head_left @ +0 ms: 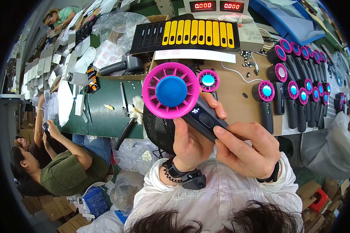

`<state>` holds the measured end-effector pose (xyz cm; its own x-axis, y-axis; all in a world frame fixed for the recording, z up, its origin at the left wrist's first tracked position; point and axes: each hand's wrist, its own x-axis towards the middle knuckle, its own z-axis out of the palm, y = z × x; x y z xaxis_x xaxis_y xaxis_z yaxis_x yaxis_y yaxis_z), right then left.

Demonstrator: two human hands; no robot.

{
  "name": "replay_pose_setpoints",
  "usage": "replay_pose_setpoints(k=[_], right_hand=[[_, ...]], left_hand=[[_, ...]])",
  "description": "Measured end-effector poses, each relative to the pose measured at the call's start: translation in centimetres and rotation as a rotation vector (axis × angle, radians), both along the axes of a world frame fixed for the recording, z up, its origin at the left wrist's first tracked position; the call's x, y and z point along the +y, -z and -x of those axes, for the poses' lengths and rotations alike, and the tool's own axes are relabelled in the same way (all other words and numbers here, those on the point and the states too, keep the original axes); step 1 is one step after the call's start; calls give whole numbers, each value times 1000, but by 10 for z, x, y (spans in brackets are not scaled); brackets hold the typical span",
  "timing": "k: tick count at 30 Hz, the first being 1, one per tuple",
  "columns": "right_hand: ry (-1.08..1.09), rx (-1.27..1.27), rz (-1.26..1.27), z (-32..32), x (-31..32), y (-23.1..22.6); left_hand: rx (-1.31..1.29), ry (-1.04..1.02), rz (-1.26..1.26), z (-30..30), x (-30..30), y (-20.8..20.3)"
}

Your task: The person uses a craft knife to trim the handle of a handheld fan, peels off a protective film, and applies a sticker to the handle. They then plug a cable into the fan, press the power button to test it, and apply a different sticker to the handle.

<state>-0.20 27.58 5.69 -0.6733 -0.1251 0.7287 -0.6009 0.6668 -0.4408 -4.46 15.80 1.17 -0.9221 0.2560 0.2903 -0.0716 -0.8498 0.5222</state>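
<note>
Held up in front of me is a handheld fan (171,91) with a magenta ring grille, a blue centre and a dark handle. My left hand (192,143) is closed round the handle from behind, its fingertips showing over the far edge. White marks glow on the handle's small display. My right hand (249,149) pinches the handle's lower end, one fingertip resting on its front below the oval button. Just behind, another magenta-ringed fan (208,80) is partly hidden by the held one. A black sheet with yellow strips (198,33) lies beyond.
Several similar fans (299,93) stand in rows at the right. A meter with red digits (217,7) is at the back, near a blue tray (287,19). A black-handled brush (126,130) and a dark fan body (122,66) lie left. Co-workers (66,171) sit at left.
</note>
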Motion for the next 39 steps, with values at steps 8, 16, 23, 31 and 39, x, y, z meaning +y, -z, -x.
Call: replay_pose_setpoints(k=[8, 16, 23, 31, 39], right_hand=[[-17, -9, -10, 0, 1, -1], [-26, -22, -6, 2, 1, -1], [-13, -31, 11, 2, -3, 1], [1, -16, -6, 3, -3, 4], [-1, -10, -27, 4, -3, 5]], left_hand=[[1, 9, -65, 2, 2, 2], [-12, 16, -75, 2, 1, 2], [-19, 1, -79, 0, 2, 1], [-27, 22, -30, 0, 1, 0], [-40, 21, -48, 0, 3, 1]])
